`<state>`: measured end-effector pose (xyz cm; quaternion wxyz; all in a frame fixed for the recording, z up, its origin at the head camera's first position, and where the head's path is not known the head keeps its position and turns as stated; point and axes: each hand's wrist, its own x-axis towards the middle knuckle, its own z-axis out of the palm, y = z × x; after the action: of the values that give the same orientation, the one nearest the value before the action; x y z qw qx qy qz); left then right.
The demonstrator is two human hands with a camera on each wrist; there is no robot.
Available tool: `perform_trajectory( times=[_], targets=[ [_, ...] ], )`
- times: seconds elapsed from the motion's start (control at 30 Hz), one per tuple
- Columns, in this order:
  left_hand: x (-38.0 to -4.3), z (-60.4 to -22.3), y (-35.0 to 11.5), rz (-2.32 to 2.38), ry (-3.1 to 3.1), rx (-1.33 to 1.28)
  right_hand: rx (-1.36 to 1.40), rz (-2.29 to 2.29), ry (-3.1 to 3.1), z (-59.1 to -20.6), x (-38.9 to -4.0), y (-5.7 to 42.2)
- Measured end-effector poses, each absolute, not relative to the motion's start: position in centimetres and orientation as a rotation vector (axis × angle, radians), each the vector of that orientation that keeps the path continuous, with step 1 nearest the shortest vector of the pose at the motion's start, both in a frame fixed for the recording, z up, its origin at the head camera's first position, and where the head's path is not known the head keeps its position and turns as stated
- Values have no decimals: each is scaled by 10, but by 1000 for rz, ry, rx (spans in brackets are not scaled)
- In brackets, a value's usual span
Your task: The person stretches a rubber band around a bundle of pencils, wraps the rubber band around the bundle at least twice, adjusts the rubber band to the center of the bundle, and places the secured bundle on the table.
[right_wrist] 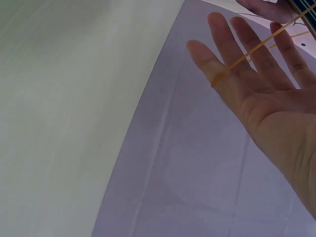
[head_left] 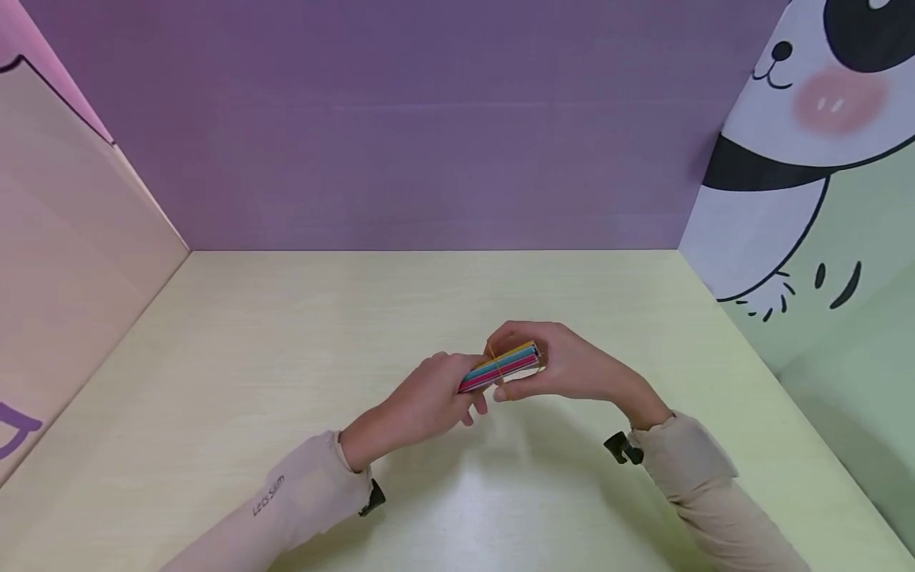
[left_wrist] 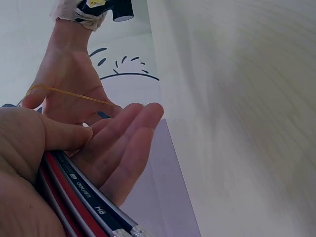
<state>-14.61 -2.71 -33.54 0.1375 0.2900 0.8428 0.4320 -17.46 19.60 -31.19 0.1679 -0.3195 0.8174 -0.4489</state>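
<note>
A bundle of pencils (head_left: pixel 511 364) is held by my left hand (head_left: pixel 427 397) above the tabletop. The left wrist view shows dark blue and red pencils (left_wrist: pixel 81 190) with HB lettering, the left thumb lying along them and other fingers extended. My right hand (head_left: pixel 572 361) is around the bundle's right end, its digits spread apart. A yellowish rubber band (right_wrist: pixel 256 50) loops over one digit of the right hand (right_wrist: pixel 269 96) and stretches toward the pencils. In the head view it crosses the bundle; whether it circles it fully, I cannot tell.
A pale wood-look table (head_left: pixel 300 326) lies below both hands. Behind it rises a purple wall (head_left: pixel 429 159). A pale panel (head_left: pixel 79 230) stands at the left, and a panel with a panda drawing (head_left: pixel 808 183) at the right. Dark devices (head_left: pixel 624 448) sit on both wrists.
</note>
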Motion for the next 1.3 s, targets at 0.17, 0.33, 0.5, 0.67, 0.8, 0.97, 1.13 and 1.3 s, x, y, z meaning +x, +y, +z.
perform_trajectory(
  times=[0.17,0.33,0.5,0.67,0.8,0.97,1.13,1.3],
  targets=[
    [-147,-334,-29,1260,2520,815,-890,-1342,2250,-313,-179,198],
    [-152,-333,-32,1256,2577,768,-774,-1363,2254,-314,-181,200],
    [-159,-325,-41,1275,2618,708,-628,-1250,2392,-313,-182,198],
    [-166,-315,-52,1299,2666,639,-501,-1297,2503,-310,-180,196],
    [-167,-317,-52,1196,2719,653,-555,-1280,2541,-307,-177,194],
    [-160,-319,-46,960,2881,741,-680,-1227,2545,-308,-176,194],
    [-155,-315,-42,928,2926,757,-612,-1523,2397,-306,-178,199],
    [-155,-316,-43,995,2866,730,-545,-1544,2354,-308,-177,197]
  ],
)
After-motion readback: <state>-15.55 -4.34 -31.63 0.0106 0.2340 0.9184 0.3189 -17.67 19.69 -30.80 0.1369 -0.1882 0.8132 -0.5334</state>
